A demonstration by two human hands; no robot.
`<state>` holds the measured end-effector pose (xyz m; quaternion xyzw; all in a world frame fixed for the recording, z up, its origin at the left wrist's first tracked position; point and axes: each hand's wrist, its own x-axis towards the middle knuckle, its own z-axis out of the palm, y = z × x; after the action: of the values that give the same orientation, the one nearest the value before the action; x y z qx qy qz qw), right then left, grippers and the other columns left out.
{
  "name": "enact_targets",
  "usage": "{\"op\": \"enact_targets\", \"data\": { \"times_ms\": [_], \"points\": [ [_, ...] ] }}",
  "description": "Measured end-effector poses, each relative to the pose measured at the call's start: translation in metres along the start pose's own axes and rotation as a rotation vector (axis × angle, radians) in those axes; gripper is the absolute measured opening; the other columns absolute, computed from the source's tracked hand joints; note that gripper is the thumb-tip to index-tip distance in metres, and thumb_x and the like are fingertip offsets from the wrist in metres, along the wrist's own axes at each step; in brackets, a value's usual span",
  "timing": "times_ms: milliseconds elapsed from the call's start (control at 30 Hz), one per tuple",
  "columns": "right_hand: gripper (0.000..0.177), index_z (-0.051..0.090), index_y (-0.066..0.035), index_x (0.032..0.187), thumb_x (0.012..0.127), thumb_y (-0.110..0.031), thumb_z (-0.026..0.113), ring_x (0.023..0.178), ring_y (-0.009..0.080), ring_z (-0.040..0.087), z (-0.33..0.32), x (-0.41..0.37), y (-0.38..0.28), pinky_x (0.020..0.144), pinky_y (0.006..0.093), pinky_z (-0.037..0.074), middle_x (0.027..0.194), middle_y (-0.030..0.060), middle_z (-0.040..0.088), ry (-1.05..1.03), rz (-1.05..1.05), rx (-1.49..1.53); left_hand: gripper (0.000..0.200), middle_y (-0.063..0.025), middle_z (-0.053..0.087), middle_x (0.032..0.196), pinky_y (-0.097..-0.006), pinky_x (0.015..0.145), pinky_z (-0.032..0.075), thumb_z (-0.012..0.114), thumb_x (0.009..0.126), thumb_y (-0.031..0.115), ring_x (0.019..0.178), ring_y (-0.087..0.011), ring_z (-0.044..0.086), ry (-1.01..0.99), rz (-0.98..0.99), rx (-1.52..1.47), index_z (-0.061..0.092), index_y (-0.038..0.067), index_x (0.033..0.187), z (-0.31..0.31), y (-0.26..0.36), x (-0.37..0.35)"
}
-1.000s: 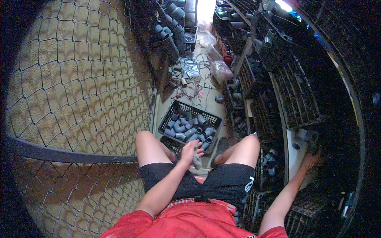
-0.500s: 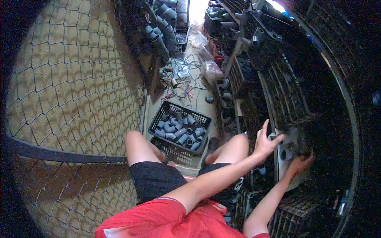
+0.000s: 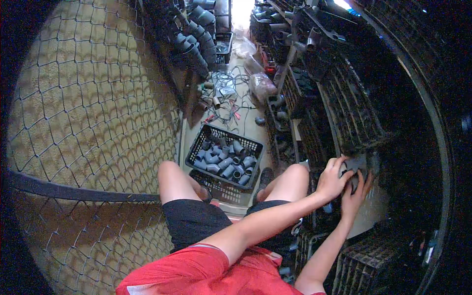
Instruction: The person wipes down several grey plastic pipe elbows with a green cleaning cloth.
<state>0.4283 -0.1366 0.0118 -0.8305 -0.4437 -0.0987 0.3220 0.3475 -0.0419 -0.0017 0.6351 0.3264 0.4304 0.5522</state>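
Observation:
At the right, in front of the dark shelving, my left hand (image 3: pixel 335 180) curls its fingers round the left side of a grey fitting (image 3: pixel 347 172). My right hand (image 3: pixel 355 191) is at the lower right side of the same fitting, its fingers bent against it. The two hands are close together, and part of the fitting is hidden behind the fingers. Between my knees and beyond them, a black crate (image 3: pixel 195 143) holds several grey pipe fittings (image 3: pixel 225 162).
Wire mesh (image 3: pixel 88 98) runs along the left. Dark slatted crates (image 3: pixel 351 105) line the right, with another slatted stack (image 3: pixel 368 255) low by my right arm. Cables (image 3: pixel 228 88) and a plastic bag (image 3: pixel 261 86) lie on the floor ahead. Stacked grey fittings (image 3: pixel 196 46) stand at the upper left.
My right hand has moved left and up, and my left hand has closed in on the grey fitting. The hands are now nearer each other, both on it.

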Motion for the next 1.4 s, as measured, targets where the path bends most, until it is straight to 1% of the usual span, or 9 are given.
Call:
{"op": "enact_targets", "data": {
  "times_ms": [467, 600, 733, 867, 1000, 1067, 1133, 1233, 1400],
  "points": [
    [0.064, 0.042, -0.010, 0.142, 0.090, -0.037, 0.065, 0.142, 0.0439, 0.024, 0.012, 0.019, -0.002, 0.115, 0.0548, 0.022, 0.154, 0.0239, 0.026, 0.170, 0.045, -0.270, 0.038, -0.0145, 0.067, 0.103, -0.0349, 0.083, 0.050, 0.064, 0.094, 0.030, 0.091, -0.0246, 0.064, 0.058, -0.069, -0.272, 0.060, 0.002, 0.119, -0.111, -0.058, -0.053],
    [0.065, 0.043, -0.009, 0.142, 0.088, -0.036, 0.068, 0.141, 0.0432, 0.026, 0.014, 0.011, -0.007, 0.114, 0.0544, 0.024, 0.154, 0.0238, 0.026, 0.220, 0.055, -0.301, 0.038, -0.0012, 0.063, 0.091, -0.0230, 0.069, 0.048, 0.062, 0.096, 0.033, 0.077, -0.0060, 0.057, -0.012, -0.528, -0.387, 0.059, 0.009, 0.126, -0.195, -0.015, -0.083],
    [0.044, 0.049, 0.000, 0.127, 0.093, -0.024, 0.062, 0.130, 0.0352, 0.041, 0.014, -0.009, -0.066, 0.109, 0.0473, 0.033, 0.139, 0.0212, 0.043, 0.505, -0.314, -0.014, 0.044, -0.0097, 0.065, 0.097, -0.0316, 0.080, 0.049, 0.065, 0.093, 0.034, 0.089, -0.0192, 0.063, 0.162, -0.371, -0.153, 0.058, 0.005, 0.125, -0.238, -0.024, -0.113],
    [0.055, 0.033, -0.004, 0.143, 0.095, -0.020, 0.054, 0.115, 0.0248, 0.052, 0.090, -0.108, -0.146, 0.101, 0.0344, 0.042, 0.129, 0.0120, 0.050, -0.618, 0.242, 0.957, 0.052, -0.0141, 0.064, 0.112, -0.0375, 0.089, 0.049, 0.071, 0.086, 0.033, 0.099, -0.0306, 0.063, 0.173, 0.091, 0.304, 0.055, 0.005, 0.127, -0.257, -0.009, -0.121],
    [0.060, 0.028, -0.009, 0.148, 0.097, -0.018, 0.057, 0.116, 0.0255, 0.054, 0.103, -0.112, -0.207, 0.100, 0.0363, 0.044, 0.134, 0.0153, 0.050, -0.646, 0.876, 1.591, 0.046, -0.0176, 0.062, 0.114, -0.0368, 0.089, 0.051, 0.074, 0.083, 0.026, 0.098, -0.0348, 0.064, -0.037, 0.144, 0.379, 0.059, 0.003, 0.119, -0.291, 0.002, -0.115],
    [0.059, 0.030, -0.008, 0.148, 0.097, -0.021, 0.057, 0.116, 0.0238, 0.054, 0.115, -0.120, -0.202, 0.099, 0.0356, 0.044, 0.134, 0.0139, 0.051, -0.840, 0.726, 1.598, 0.034, -0.0147, 0.061, 0.108, -0.0400, 0.086, 0.053, 0.066, 0.091, 0.028, 0.089, -0.0297, 0.064, 0.390, 0.012, 0.232, 0.060, 0.001, 0.111, -0.306, 0.005, -0.112],
    [0.060, 0.035, -0.008, 0.149, 0.096, -0.025, 0.058, 0.112, 0.0186, 0.056, 0.108, -0.123, -0.217, 0.095, 0.0338, 0.047, 0.134, 0.0089, 0.052, -1.106, 0.541, 1.576, 0.034, -0.0131, 0.060, 0.108, -0.0435, 0.089, 0.051, 0.061, 0.095, 0.032, 0.094, -0.0273, 0.062, 0.596, 0.053, -0.510, 0.060, 0.002, 0.110, -0.300, 0.025, -0.109],
    [0.043, 0.046, -0.008, 0.136, 0.094, -0.017, 0.053, 0.108, 0.0162, 0.056, 0.108, -0.134, -0.235, 0.089, 0.0312, 0.049, 0.120, 0.0063, 0.055, -1.007, 0.843, 1.653, 0.039, -0.0218, 0.054, 0.130, -0.0436, 0.104, 0.041, 0.059, 0.093, 0.026, 0.119, -0.0368, 0.055, 0.059, 0.189, 0.484, 0.053, 0.001, 0.124, -0.301, 0.019, -0.103],
    [0.044, 0.042, -0.012, 0.136, 0.095, -0.026, 0.050, 0.111, 0.0190, 0.056, 0.123, -0.131, -0.214, 0.093, 0.0342, 0.048, 0.123, 0.0057, 0.054, -0.832, 0.663, 1.487, 0.040, -0.0218, 0.052, 0.138, -0.0447, 0.108, 0.038, 0.054, 0.093, 0.017, 0.131, -0.0372, 0.048, 0.064, 0.206, 0.491, 0.053, -0.003, 0.128, -0.286, 0.012, -0.121]
  ]
}}
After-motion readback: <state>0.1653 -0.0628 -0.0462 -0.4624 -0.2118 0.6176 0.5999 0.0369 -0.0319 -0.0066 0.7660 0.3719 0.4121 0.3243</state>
